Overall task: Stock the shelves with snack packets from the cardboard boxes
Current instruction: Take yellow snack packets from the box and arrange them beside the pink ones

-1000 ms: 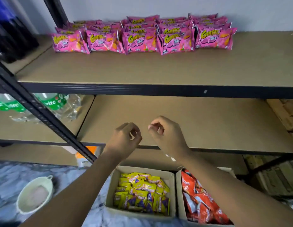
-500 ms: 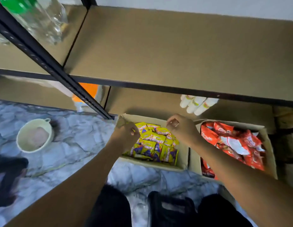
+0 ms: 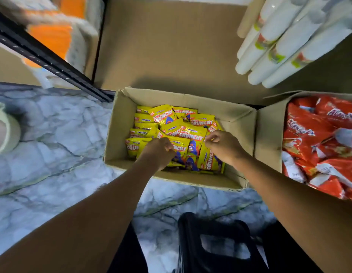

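Take yellow packets [image 3: 192, 134] in cardboard box [image 3: 120, 123] from directly beneath left hand [image 3: 158, 153] and right hand [image 3: 225, 147], equally near, fingers [image 3: 168, 146] curled against packet tops; actual pinch not discernible.

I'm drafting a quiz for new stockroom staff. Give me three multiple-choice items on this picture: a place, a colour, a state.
1. Where are the left hand and right hand? A on the floor; B over the yellow packets; C on a shelf.
2. What colour are the packets in the right-hand box? A pink; B green; C red.
3. The yellow packets' box is: A open-topped; B taped shut; C tipped over.
B: both hands reach in among those packets. C: red wrappers fill it. A: its contents show from above.
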`<state>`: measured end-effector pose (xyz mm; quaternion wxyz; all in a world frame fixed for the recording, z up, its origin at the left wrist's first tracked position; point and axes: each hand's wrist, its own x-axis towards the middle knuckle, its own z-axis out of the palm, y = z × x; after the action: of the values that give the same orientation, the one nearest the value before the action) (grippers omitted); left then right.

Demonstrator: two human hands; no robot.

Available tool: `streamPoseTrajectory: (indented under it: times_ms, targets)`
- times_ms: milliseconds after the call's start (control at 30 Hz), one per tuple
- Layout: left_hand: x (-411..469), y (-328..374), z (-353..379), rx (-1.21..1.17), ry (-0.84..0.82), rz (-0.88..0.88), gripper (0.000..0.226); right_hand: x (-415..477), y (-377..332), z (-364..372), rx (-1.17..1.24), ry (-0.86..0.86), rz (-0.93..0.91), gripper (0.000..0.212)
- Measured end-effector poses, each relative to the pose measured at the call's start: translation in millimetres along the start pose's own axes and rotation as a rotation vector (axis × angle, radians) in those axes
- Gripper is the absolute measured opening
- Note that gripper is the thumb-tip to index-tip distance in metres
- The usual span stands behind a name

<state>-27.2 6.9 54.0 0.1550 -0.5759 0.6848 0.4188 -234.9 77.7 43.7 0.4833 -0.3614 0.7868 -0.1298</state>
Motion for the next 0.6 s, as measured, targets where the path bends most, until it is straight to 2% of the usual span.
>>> streamPoseTrajectory:
  times_ms: [100, 367, 533, 600]
  targets:
    - [35.2, -12.2, 31.3, 0.054, -0.016, -0.003, 0.019, 33.0, 24.6, 25.0, 0.019, -0.017, 0.048, 0.009]
    - [93.6, -50.5, 95.9, 0.015, -0.107, -0.074, 0.022, 95.8, 63.3, 77.4, 0.096, -0.073, 0.072, 0.026]
    - [98.1, -59.4, 114.7, -0.023, -0.04, -0.17, 0.029, 107.3, 79.7, 102.7, 0.065, -0.012, 0.117, 0.037]
    - [98.5, -58.2, 117.7, -0.062, -0.035, -0.181, 0.029, 107.3, 79.9, 106.0, 0.069, 0.005, 0.083, 0.037]
